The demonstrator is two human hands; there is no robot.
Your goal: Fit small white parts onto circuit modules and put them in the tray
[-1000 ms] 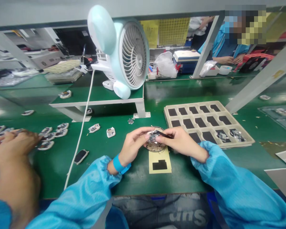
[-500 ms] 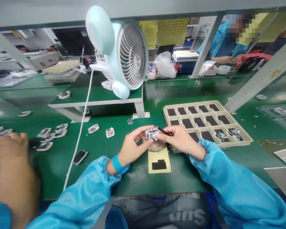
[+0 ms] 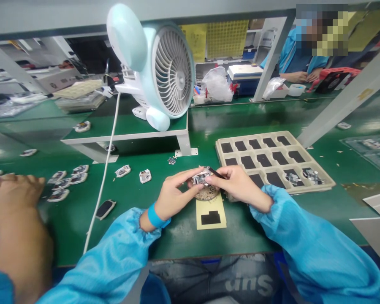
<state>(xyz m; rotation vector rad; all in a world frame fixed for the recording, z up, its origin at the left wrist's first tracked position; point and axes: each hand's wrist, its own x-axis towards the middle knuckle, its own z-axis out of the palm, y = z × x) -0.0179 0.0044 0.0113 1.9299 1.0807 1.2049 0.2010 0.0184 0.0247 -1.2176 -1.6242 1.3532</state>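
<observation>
My left hand [image 3: 174,193] grips a small white device housing with electronics inside [image 3: 200,177], fingers behind it and thumb in front. Closed around a slim black tool, perhaps tweezers [image 3: 215,172], my right hand [image 3: 237,184] has its thumb at the housing's right edge. The tool's tip is too small to make out. Beneath the housing is a round speckled pad [image 3: 208,194]. It rests on a yellow paper [image 3: 211,223] bearing a black cut-out shape [image 3: 210,217].
A cream tray [image 3: 331,185] with black-lined compartments and small parts lies right. Several similar housings [image 3: 62,183] lie left, near a co-worker's hand [image 3: 14,198]. A fan [image 3: 174,76] stands on a low shelf; its white cable [image 3: 101,185] crosses the bench. Another person sits opposite.
The view has shifted slightly. The housing in my left hand is tilted a little differently, and the co-worker's hand at left has moved slightly right. Both my hands keep their hold.
</observation>
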